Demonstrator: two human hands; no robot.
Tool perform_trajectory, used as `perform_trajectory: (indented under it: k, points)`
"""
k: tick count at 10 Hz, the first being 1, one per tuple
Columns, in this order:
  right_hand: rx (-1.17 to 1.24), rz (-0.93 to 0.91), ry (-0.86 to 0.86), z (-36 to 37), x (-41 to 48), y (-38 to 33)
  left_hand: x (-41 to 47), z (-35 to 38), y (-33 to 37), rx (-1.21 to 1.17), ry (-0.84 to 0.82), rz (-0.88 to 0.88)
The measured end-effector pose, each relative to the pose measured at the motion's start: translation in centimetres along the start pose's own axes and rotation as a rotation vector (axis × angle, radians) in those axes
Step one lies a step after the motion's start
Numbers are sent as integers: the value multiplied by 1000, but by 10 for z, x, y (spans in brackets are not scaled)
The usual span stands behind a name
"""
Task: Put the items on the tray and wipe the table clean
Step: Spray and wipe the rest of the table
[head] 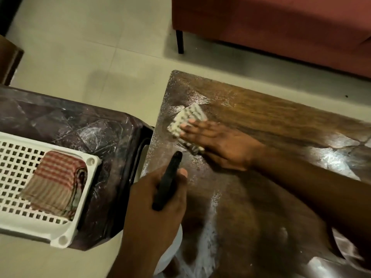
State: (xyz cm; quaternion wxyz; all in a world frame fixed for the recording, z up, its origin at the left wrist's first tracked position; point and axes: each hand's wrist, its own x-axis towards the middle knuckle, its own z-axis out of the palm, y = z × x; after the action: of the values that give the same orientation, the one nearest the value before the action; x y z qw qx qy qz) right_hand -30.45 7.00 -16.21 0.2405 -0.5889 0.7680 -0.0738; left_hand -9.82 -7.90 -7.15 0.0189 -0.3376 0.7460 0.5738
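Note:
My right hand (218, 145) lies flat on a white patterned cloth (187, 119), pressing it onto the far left corner of the brown wooden table (271, 117). My left hand (156, 205) grips a slim black object (167, 181) just above the table's left edge. A white perforated tray (12, 161) sits on a dark stool to the left. On the tray lies a folded red-and-white checked cloth (54, 179).
The dark plastic stool (90, 127) stands beside the table with a narrow gap between them. An orange sofa (281, 27) with a black leg is beyond the table. Pale tiled floor (90, 47) surrounds everything. A white round object (172, 255) shows below my left wrist.

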Motion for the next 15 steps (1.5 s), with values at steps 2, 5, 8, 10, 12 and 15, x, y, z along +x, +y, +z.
perform_trajectory:
  k: [2,5,8,10,12,15]
  points:
    - [203,736,403,-26,61,8,-8,-10,-2,-199,-36,-58]
    - [-26,-4,8,-30,74,-8,-12,-23,-18,-99,-3,-38]
    - [162,435,269,-39,120,-25,-32,-33,-42,-79,26,-50]
    - [-11,-250,-52,32,-25,-74,-58,-51,-55,97,-105,57]
    - [72,402,218,24,-88,-34,-77,-60,-62,158,-220,43]
    - [206,260,152,120,-68,-200,-88,-48,-55,-16,-384,-87]
